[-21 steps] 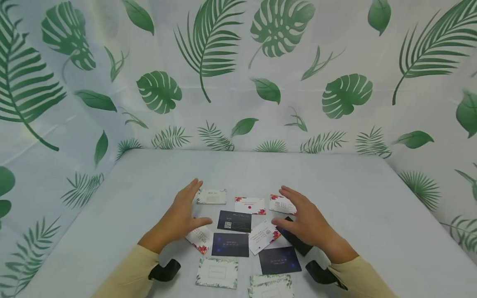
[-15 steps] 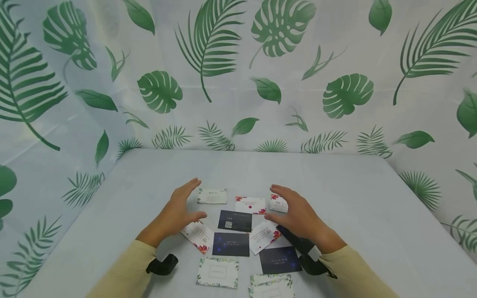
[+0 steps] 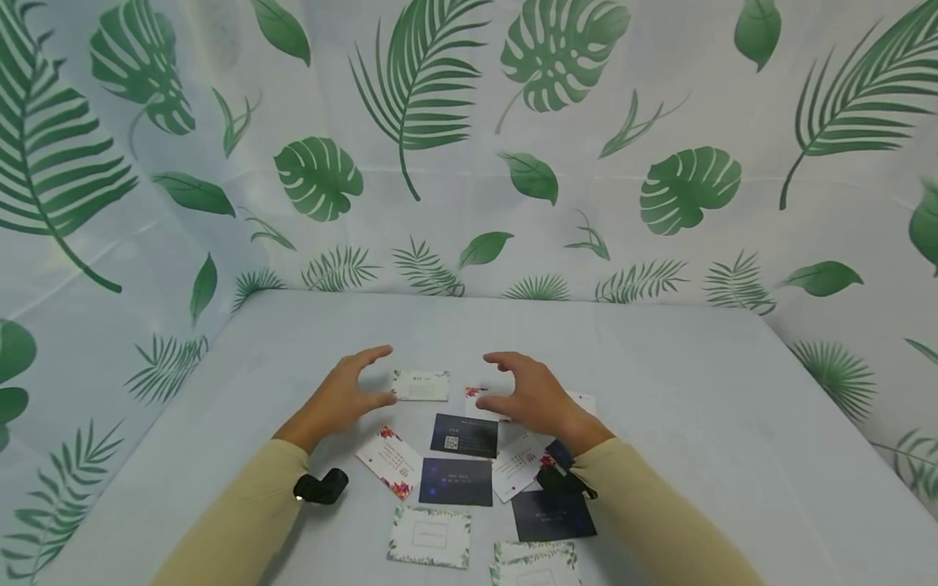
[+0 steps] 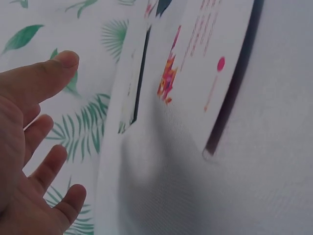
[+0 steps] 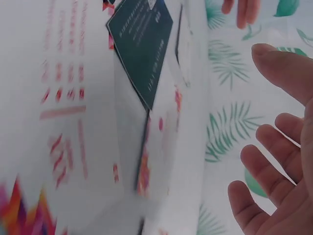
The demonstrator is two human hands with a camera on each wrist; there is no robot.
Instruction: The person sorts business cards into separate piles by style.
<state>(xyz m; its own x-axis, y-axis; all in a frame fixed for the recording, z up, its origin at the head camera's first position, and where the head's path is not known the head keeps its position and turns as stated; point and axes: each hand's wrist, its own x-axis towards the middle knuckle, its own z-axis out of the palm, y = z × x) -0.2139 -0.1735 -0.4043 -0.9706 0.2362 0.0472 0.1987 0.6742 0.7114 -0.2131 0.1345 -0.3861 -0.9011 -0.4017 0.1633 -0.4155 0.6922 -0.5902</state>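
Note:
My left hand (image 3: pixel 333 407) hovers left of a white card with a green leaf border (image 3: pixel 421 386), thumb and fingers apart, holding nothing. Over a white card with red flowers (image 3: pixel 476 403) is my right hand (image 3: pixel 538 399), also holding nothing and hiding part of that card. The left wrist view shows the left hand's spread fingers (image 4: pixel 46 169) above the table, beside another white flower card (image 4: pixel 215 63). In the right wrist view, relaxed fingers (image 5: pixel 266 181) stand apart from a dark card (image 5: pixel 142 49).
Dark blue cards (image 3: pixel 456 482) and a tilted flower card (image 3: pixel 392 462) lie mid-table. Nearer are a leaf-bordered card (image 3: pixel 428 537) and overlapping similar ones (image 3: pixel 535 566). Black wrist devices (image 3: pixel 322 487) hang under the sleeves. A leaf-print curtain (image 3: pixel 454 179) stands behind the white table (image 3: pixel 659 350).
My right hand has moved left, from near the right flower card to over the middle one. The left hand has shifted slightly left, uncovering more of the tilted flower card. The cards look unmoved.

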